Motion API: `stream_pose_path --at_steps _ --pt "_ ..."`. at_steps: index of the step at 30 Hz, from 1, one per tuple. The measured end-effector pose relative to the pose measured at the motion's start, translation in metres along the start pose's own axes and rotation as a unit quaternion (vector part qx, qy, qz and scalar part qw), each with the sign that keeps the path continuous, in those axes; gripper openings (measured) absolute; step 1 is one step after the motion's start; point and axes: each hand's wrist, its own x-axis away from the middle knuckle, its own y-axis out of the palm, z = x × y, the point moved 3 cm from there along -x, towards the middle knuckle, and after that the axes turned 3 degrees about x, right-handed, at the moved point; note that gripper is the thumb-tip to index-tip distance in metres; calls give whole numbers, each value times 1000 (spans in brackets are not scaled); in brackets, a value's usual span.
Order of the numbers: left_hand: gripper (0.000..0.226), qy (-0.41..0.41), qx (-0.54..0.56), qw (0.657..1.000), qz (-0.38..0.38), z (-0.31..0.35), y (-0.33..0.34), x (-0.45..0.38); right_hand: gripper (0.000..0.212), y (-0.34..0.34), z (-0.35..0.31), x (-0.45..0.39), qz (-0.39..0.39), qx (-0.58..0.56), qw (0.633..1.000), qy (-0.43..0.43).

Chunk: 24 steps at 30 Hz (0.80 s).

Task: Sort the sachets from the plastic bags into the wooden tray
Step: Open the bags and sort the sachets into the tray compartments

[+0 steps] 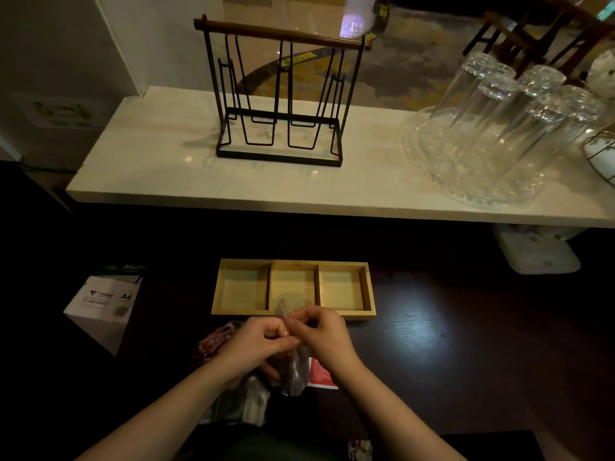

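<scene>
At the lower left of the frame a white box of A4 paper (pixel 103 304) sits on the dark wooden table (pixel 449 344), well clear of your work. Just right of it, low and centre-left, a bunch of clear plastic bags holding dark and red sachets (pixel 216 341) lies heaped under your forearm; I make out at least two there, though the dim light blurs the count.

Your left hand (pixel 259 344) and right hand (pixel 324 334) meet in the lower centre, both pinched shut on the top edge of one small clear plastic bag of brown sachets (pixel 293 364). You seem to hold it upright between them so the seal can be pulled apart, with the contents hanging below. One red sachet (pixel 321 374) lies flat on the table, just beside your right wrist.

Directly above your hands stands the pale wooden tray with three compartments (pixel 294 262), all three bare, set close so each sachet needs only a short reach.

In the upper half, on the white marble counter (pixel 149 161), one black wire rack with a wooden bar (pixel 283 94) stands centre, and at the right about six upturned clear glasses (pixel 506 118) crowd one glass dish.
</scene>
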Motion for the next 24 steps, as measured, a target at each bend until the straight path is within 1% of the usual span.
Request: stream_pose_path --at_steps 5,9,11,13,15,19,24 --pt "20 -17 49 998 -25 6 2 -3 15 -6 -1 -2 23 53 998 -5" --pt "24 -30 107 994 -12 7 2 -5 26 0 -9 4 42 113 991 -58" --pt "25 -26 88 996 1 8 1 -7 34 7 -12 9 31 146 985 -89" --pt "25 -18 64 998 17 9 2 -8 35 8 -13 10 40 173 978 -109" --pt "22 -8 65 997 33 9 2 -9 30 2 -13 7 54 165 980 -96" --pt "23 6 52 997 54 5 1 -9 19 -11 -10 3 39 106 992 -49" --pt "21 0 70 995 67 3 4 -12 35 -2 -14 6 8 143 986 -85"
